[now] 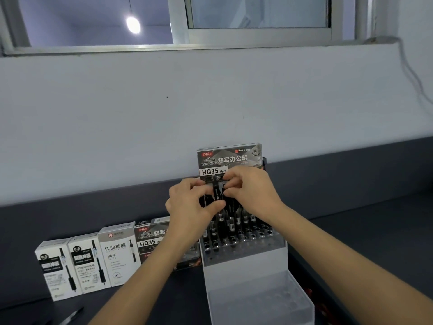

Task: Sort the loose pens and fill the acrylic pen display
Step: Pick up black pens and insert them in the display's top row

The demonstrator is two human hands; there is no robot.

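While standing on the dark counter [351, 231] at lower centre of the frame, the clear acrylic display [246, 259] is holding upright black pens [236, 226] in its rear holes | left grip [189, 207] is clutching a black bundle [206, 200] just above it | right grip [251, 191] is pinching one pen [217, 193] beside that bundle.

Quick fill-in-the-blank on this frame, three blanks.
The left hand and right hand grip black ___ over the display.
The box behind the display reads HQ___.
Left of the display stand ___ white boxes.
Missing: pens; 35; three.
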